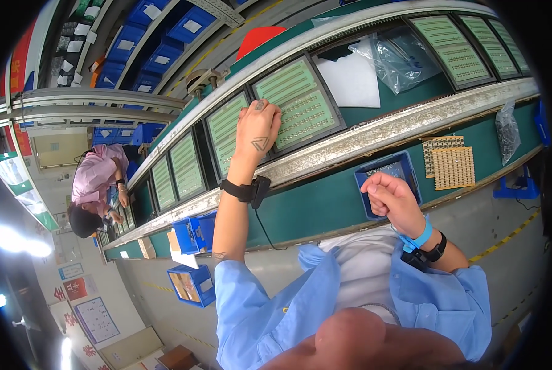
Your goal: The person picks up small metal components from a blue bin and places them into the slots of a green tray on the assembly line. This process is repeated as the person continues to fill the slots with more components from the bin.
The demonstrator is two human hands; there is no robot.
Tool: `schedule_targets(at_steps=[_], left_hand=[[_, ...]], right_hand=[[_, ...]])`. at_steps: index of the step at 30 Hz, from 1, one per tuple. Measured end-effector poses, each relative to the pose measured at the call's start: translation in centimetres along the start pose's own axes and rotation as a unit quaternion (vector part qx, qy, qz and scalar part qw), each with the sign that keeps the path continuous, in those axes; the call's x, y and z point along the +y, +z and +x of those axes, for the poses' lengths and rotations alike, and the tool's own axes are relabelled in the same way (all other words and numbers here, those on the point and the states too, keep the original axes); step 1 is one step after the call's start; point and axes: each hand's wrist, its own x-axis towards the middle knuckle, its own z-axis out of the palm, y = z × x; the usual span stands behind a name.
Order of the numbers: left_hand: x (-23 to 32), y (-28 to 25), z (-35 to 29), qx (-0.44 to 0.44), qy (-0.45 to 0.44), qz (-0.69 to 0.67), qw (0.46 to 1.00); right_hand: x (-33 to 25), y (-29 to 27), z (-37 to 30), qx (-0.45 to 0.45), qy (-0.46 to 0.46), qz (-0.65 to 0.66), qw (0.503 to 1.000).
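Observation:
My left hand reaches over the conveyor, at the edge between two framed green circuit board panels. Its fingers are curled down and pressed together above the nearer panel; whatever they hold, if anything, is hidden beneath them. The other panel lies just left of the hand. Over a blue bin with small metallic parts inside, my right hand is closed, thumb against curled fingers. Anything in that pinch is too small to make out.
Two tan perforated boards lie right of the bin, near a bag of small parts. Clear plastic bags and a white sheet rest between panels. Further left, a person in pink works at the line. Blue bins hang nearby.

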Motion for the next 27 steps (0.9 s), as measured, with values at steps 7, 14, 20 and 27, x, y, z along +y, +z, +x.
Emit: schedule_targets(at_steps=[7,14,20,27], left_hand=[[0.1,0.4,0.2,-0.009,0.001,0.037,0.999],[0.0,0.4,0.2,-0.006,0.004,0.048,0.999],[0.0,0.4,0.2,-0.019,0.001,0.057,0.998],[0.5,-0.7,-0.1,0.005,-0.021,0.027,0.999]], right_hand=[[-0.1,-0.1,0.1,0.003,0.005,0.0,1.0],[0.1,-0.1,0.2,0.002,0.001,0.01,1.0],[0.2,-0.3,0.1,0.003,-0.006,0.012,1.0],[0.4,-0.6,0.1,0.008,-0.025,0.021,0.999]])
